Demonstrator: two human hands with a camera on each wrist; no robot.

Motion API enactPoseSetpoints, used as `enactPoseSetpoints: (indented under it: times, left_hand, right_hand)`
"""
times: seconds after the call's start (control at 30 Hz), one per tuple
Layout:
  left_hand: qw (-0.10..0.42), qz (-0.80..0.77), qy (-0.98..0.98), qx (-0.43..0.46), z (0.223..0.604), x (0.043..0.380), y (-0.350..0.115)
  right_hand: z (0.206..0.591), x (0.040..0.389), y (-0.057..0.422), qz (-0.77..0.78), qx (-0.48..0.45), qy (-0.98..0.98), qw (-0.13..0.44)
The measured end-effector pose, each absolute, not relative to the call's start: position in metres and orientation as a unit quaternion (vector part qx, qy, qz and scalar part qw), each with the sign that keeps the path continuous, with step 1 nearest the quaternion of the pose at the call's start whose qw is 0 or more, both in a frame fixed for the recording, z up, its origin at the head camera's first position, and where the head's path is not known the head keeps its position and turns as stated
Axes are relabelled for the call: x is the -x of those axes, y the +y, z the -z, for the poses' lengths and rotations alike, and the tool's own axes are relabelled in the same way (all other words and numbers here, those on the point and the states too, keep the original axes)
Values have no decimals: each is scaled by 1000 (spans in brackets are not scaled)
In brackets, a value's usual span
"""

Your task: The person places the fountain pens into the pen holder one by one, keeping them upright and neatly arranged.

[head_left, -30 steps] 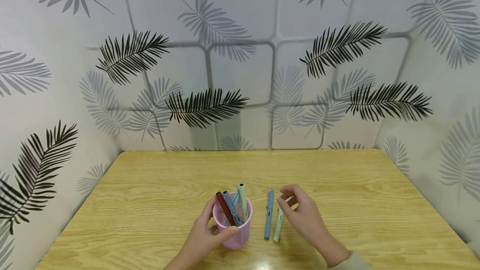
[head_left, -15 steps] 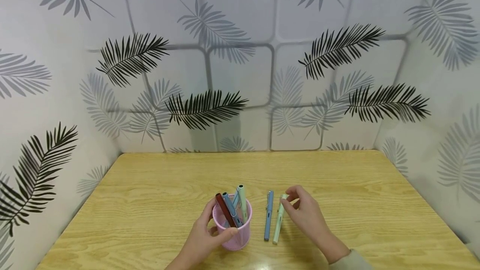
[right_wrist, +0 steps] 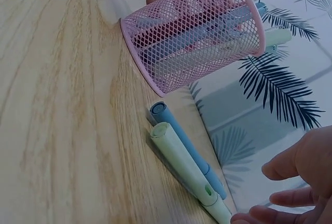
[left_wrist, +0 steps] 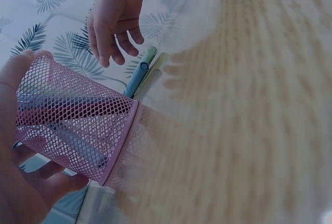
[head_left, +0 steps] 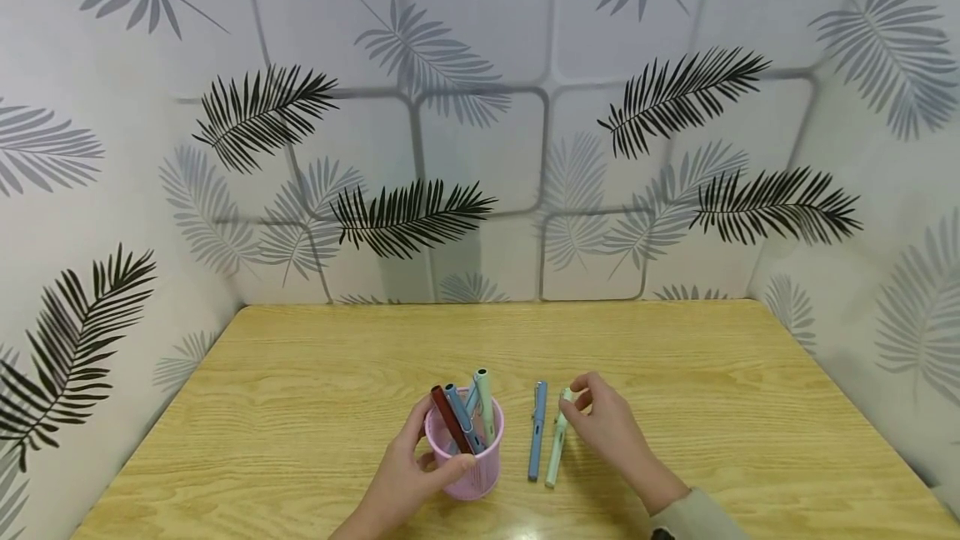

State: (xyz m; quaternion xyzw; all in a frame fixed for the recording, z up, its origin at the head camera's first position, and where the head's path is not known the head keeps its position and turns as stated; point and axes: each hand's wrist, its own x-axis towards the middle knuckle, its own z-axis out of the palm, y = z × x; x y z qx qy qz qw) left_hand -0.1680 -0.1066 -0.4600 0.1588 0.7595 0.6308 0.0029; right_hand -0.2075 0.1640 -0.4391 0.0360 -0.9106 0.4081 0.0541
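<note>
My left hand [head_left: 405, 469] grips a pink mesh pen holder [head_left: 483, 473] around its side, thumb near the rim. Inside it lean a dark red pen [head_left: 448, 417], a blue pen [head_left: 462, 413], a light blue pen [head_left: 472, 397] and a light green pen [head_left: 486, 407]. To its right, another blue pen [head_left: 537, 436] and another light green pen [head_left: 556, 452] lie side by side on the table. Over the cap end of that green pen hovers my right hand [head_left: 611, 427]; its thumb and loosely bent fingers are apart in the right wrist view, with nothing held between them.
The wood-grain table [head_left: 330, 373] runs back to a wall [head_left: 480, 257] printed with dark and grey leaves. Similar panels rise along the left and right sides. The pen holder stands close to the lying blue pen.
Over the last second my right hand has shifted slightly right, uncovering the cap end of the lying green pen. My left hand and the pen holder have stayed put.
</note>
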Motion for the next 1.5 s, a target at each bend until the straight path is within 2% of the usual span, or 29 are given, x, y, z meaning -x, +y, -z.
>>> enactPoseSetpoints:
  times: [0.8,1.5]
  left_hand:
    - [-2,-635,754,-168,460,168,-106]
    - [4,-631,759,-160,458,168,-107]
  right_hand:
    - [445,215,154,-388,-3,-921,-31]
    - [448,225,149,-330,2,-943,-35]
